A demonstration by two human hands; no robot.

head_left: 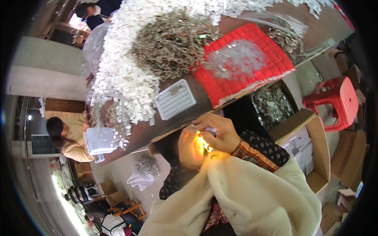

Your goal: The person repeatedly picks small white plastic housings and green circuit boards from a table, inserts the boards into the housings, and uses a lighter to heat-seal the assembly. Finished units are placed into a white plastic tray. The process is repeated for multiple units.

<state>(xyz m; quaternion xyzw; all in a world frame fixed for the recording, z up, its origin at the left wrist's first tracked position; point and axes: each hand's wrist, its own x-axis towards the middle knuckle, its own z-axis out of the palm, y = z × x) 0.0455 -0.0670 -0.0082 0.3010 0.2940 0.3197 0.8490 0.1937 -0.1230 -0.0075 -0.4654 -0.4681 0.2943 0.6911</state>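
A: Where do the person's hands sit, taking the red quilted cloth as landmark?

B: Below and left of it, just off the edge of the tabletop. The left hand and right hand meet there, fingers curled in narrowly.

A: And between them?

B: A small glowing yellow piece, also below the cloth. Glare and fingers hide its shape; which of the 2 hands grips it cannot be told.

A: What lies around the cloth?

B: Small clear plastic pieces rest on it. A white ridged tray is to its left, below a tangled silver-grey heap, with white rectangular tags farther left.

A: On its right?

B: A red plastic stool, off the tabletop; an open cardboard box stands below the cloth, rightward.
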